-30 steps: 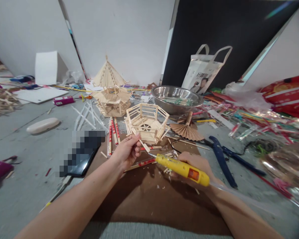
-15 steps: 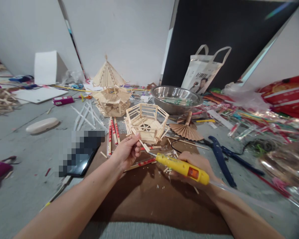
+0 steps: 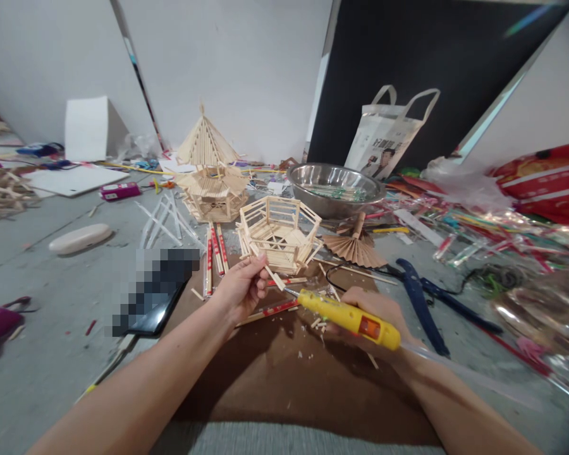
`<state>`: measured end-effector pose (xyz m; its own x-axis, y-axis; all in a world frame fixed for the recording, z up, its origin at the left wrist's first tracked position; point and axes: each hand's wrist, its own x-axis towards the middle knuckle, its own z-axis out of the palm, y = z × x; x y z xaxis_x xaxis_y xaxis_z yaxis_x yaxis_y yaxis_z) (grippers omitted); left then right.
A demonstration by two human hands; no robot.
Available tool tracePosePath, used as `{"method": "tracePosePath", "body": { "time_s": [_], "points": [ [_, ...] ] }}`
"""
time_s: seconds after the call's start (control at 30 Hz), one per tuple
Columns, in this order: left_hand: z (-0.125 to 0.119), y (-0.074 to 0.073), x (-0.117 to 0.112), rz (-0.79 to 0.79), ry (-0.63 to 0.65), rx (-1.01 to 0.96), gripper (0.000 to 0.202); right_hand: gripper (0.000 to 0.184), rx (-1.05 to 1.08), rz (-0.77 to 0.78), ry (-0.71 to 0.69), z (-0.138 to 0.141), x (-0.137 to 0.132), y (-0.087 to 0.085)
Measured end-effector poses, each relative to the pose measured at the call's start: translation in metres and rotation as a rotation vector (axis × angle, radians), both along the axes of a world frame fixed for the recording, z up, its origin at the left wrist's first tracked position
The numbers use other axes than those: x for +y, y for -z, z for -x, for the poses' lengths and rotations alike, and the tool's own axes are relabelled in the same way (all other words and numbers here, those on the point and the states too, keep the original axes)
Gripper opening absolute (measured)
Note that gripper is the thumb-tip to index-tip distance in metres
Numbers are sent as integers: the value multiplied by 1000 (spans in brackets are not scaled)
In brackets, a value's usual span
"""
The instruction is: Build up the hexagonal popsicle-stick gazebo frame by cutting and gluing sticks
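Observation:
My left hand (image 3: 241,289) pinches a short wooden stick (image 3: 271,275) whose far end slants down toward the brown cardboard sheet (image 3: 284,373). My right hand (image 3: 370,319) grips a yellow glue gun (image 3: 348,318); its metal tip points left, close to the lower end of that stick. Just behind the stick stands a hexagonal stick frame model (image 3: 281,232) at the cardboard's far edge.
A finished stick pagoda (image 3: 209,170) stands behind the frame, a steel bowl (image 3: 334,186) to its right. A paper fan (image 3: 355,245), blue pliers (image 3: 422,297), a phone (image 3: 156,292), red-and-white wrapped chopsticks (image 3: 213,256) and plastic wrappers (image 3: 502,234) lie around. A white bag (image 3: 389,133) leans at the back.
The glue gun has dipped slightly, its tip a little nearer the stick. My left hand has stayed in place.

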<state>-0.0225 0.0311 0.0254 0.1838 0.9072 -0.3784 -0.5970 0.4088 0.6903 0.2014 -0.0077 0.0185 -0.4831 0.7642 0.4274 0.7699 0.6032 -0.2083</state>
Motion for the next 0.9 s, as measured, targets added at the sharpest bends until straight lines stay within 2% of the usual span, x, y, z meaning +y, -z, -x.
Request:
{"method": "tracePosePath", "body": {
  "time_s": [0.2, 0.6, 0.9],
  "points": [
    [0, 0, 0, -11, 4, 4, 17, 24, 6, 4, 26, 2, -3, -4],
    [1, 0, 0, -8, 14, 9, 18, 20, 25, -4, -7, 1, -2, -3],
    [0, -1, -1, -10, -1, 0, 17, 28, -30, 16, -14, 0, 0, 2]
  ]
}}
